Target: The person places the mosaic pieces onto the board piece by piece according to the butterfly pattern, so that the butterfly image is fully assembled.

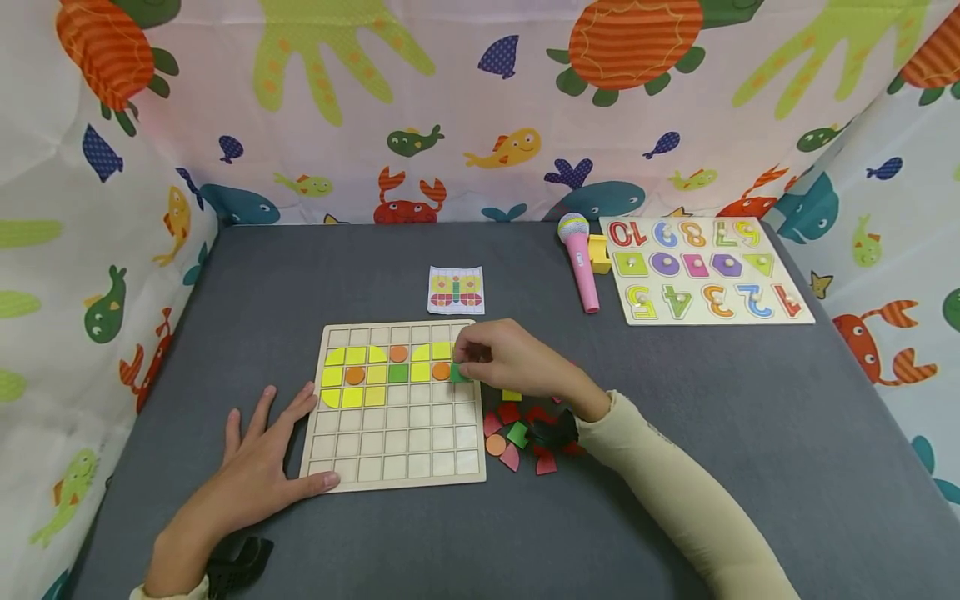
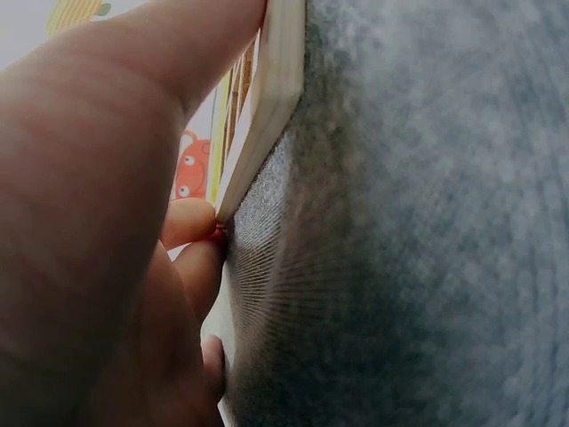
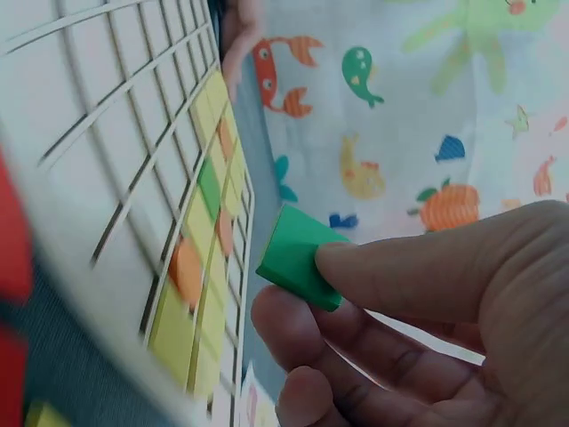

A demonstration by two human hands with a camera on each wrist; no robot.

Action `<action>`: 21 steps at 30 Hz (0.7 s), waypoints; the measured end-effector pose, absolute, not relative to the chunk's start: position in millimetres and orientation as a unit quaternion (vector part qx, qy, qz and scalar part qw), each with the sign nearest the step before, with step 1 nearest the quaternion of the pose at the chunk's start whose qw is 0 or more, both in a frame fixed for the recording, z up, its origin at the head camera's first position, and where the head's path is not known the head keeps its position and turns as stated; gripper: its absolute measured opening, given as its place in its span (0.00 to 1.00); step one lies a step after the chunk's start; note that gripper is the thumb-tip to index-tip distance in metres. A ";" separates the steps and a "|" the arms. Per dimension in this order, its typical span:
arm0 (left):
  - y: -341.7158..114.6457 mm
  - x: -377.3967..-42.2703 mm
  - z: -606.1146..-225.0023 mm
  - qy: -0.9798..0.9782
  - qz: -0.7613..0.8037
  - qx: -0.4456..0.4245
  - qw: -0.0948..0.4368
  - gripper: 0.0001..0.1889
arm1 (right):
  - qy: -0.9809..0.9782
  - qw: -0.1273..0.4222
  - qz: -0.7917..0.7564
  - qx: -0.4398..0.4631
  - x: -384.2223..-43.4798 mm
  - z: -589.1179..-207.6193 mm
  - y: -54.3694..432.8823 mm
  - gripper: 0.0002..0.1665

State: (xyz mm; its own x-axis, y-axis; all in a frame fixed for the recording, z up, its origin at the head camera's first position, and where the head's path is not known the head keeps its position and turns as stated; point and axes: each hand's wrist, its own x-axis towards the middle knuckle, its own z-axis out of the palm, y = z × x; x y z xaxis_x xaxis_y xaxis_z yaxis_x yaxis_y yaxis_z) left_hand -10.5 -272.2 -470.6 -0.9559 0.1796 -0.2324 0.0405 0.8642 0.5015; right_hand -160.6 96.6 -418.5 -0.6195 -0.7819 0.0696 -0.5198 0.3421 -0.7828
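A wooden grid board (image 1: 420,477) lies on the grey table, its upper rows partly filled with yellow tiles (image 1: 352,397), several orange discs (image 1: 398,353) and a green square (image 1: 398,372). My right hand (image 1: 513,360) pinches another green square tile (image 3: 298,253) between thumb and fingers, over the board's right edge. In the right wrist view this tile is tilted and held above the grid. My left hand (image 1: 258,467) spreads its fingers along the board's left side, with the thumb (image 1: 318,482) at the lower left corner.
Loose red, green and orange pieces (image 1: 510,457) lie right of the board, partly under the right wrist. Behind the board is a pattern card (image 1: 456,290). A pink toy microphone (image 1: 581,262), a yellow block (image 1: 599,254) and a number puzzle board (image 1: 705,312) stand at the back right.
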 end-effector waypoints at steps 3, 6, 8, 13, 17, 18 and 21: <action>-272.6 -10.6 -470.6 0.956 0.252 0.056 0.138 0.66 | 0.804 0.167 -0.396 -0.411 -162.3 -418.3 76.4 0.03; -272.6 -10.8 -470.5 0.956 0.252 0.055 0.138 0.66 | 0.806 0.165 -0.385 -0.419 -162.7 -419.8 56.6 0.05; -272.6 -10.8 -470.1 0.956 0.253 0.055 0.139 0.66 | 0.806 0.162 -0.376 -0.427 -162.5 -422.0 44.0 0.05; -273.5 -11.2 -470.6 0.954 0.258 0.059 0.139 0.65 | 0.810 0.144 -0.351 -0.446 -158.4 -429.1 18.4 0.05; -273.8 -11.2 -471.4 0.955 0.256 0.057 0.139 0.66 | 0.820 0.125 -0.321 -0.458 -152.2 -433.5 5.1 0.08; -273.7 -11.1 -471.4 0.955 0.256 0.055 0.139 0.66 | 0.822 0.120 -0.313 -0.460 -150.5 -434.6 2.7 0.09; -273.4 -11.5 -471.5 0.955 0.255 0.052 0.143 0.67 | 0.831 0.113 -0.294 -0.459 -145.2 -436.5 -1.9 0.10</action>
